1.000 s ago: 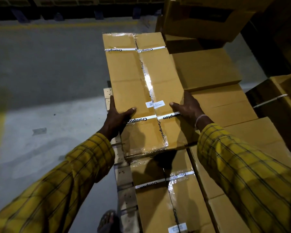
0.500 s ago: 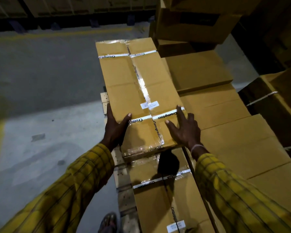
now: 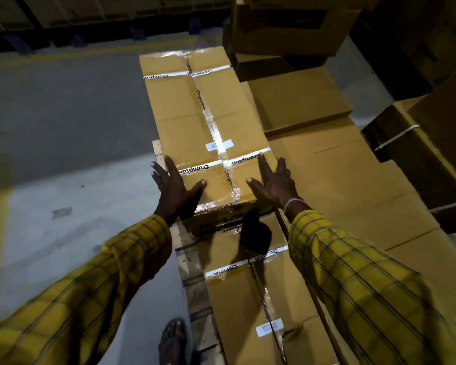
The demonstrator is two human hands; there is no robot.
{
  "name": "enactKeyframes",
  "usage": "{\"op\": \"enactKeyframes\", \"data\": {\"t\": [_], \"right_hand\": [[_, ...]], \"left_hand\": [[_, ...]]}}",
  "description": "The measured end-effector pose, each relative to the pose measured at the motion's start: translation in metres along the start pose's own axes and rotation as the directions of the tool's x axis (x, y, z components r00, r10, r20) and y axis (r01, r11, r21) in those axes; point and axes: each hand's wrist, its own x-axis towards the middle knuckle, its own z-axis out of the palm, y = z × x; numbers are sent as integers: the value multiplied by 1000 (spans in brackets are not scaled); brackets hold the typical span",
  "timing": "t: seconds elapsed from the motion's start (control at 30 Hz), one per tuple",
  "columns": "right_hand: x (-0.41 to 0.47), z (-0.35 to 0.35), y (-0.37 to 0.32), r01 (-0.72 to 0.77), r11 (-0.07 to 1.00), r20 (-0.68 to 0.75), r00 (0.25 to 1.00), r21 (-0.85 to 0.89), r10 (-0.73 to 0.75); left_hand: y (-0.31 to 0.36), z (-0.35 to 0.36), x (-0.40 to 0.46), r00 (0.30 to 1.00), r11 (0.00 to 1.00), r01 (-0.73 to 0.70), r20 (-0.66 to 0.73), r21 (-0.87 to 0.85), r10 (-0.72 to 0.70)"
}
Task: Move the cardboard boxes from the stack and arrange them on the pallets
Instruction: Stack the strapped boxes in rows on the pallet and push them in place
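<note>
Box (image 3: 206,122) position: long taped carton lying flat, its near end resting on the lower box (image 3: 258,299), which sits on the pallet (image 3: 187,262). All places below are given relative to this box.

Grip state: my left hand (image 3: 175,189) lies spread on the near left corner, fingers straight, thumb on the top face. My right hand (image 3: 275,184) lies spread on the near right corner, fingers straight along the top. Neither hand curls round an edge; both press flat.

Hazards, as judged:
- Flat palms give no hold. A hard push could slide the box past its seat, and I could not check it.
- The left side lies level with the pallet edge, with bare floor (image 3: 63,127) beyond. A skewed push may tip the box off that side.
- Glossy tape (image 3: 208,119) under the palms may let them slip.

Clearances: the right side lies just beside the flat cartons (image 3: 340,167), so no room there. The far end is open toward the stack (image 3: 287,27). My foot (image 3: 173,338) stands near the pallet, below the near end.
</note>
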Motion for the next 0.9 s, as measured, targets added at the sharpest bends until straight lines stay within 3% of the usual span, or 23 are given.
{"op": "enactKeyframes", "data": {"t": [0.1,0.2,0.27,0.4,0.63,0.8,0.9], "right_hand": [[-24,7,10,-6,1000,13,1000,1,6],[-46,8,25,16,1000,17,1000,-12,-16],[-63,3,39,42,998,-15,999,-42,-42],[-109,-13,78,71,997,-129,989,-10,-71],[-232,-30,188,22,972,-212,977,232,29],[-332,-27,289,-107,933,-156,973,345,169],[-385,-28,346,-186,905,-112,963,382,245]], "left_hand": [[8,19,-30,988,917,-155,31,367,154],[26,41,-56,967,811,-252,166,527,193],[45,57,-76,951,806,-305,212,507,226],[89,84,-124,927,883,-366,202,295,317],[155,140,-248,882,897,-435,240,85,405],[169,208,-346,868,951,-304,425,50,255],[199,245,-400,838,959,-284,489,16,240]]}}
